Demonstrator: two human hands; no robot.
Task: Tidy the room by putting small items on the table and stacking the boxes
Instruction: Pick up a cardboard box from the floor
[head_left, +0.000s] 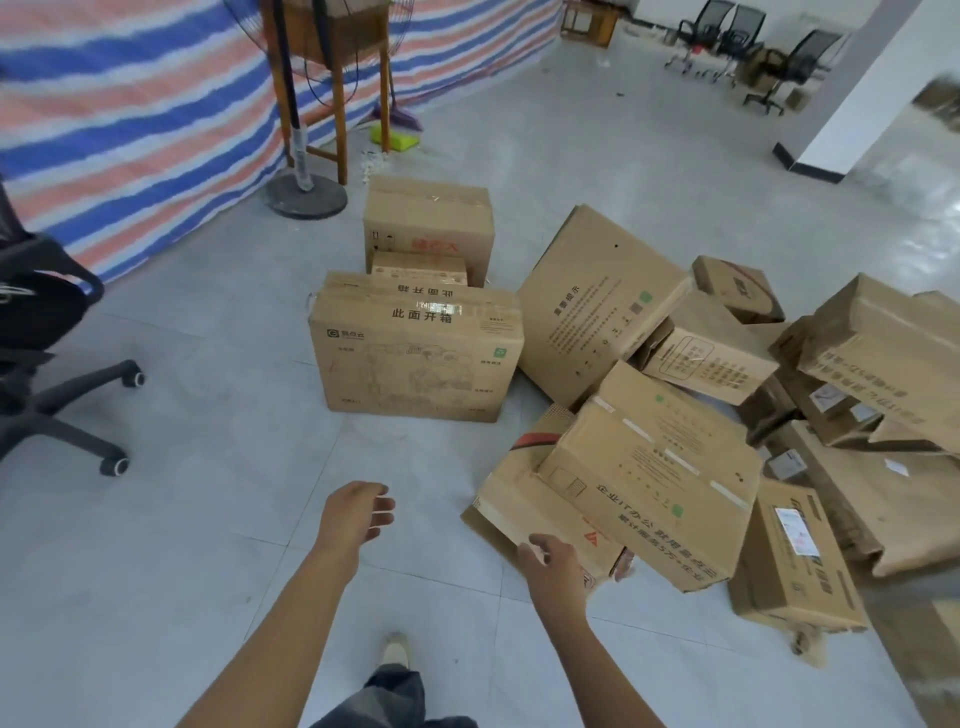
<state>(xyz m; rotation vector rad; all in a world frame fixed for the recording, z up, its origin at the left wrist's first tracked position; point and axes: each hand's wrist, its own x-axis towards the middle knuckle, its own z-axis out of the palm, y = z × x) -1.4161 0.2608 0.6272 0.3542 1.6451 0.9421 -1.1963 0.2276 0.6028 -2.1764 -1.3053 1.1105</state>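
Several brown cardboard boxes lie on the grey tiled floor. An upright printed box (415, 353) stands in the middle, with a taller box (428, 223) and a small box (418, 267) behind it. To the right is a jumbled heap, with a tilted long box (654, 483) nearest me resting on a flattened box (511, 512). My left hand (358, 512) hovers over bare floor, fingers loose, holding nothing. My right hand (553, 566) reaches to the near corner of the flattened box, fingers loosely curled; it grips nothing that I can see.
A black office chair (47, 332) stands at the left. A fan stand (304, 192) and wooden table legs (340, 104) are by the striped tarp (130, 130). A green dustpan (397, 137) lies beyond. More chairs (779, 62) sit far right. My foot (395, 649) is below.
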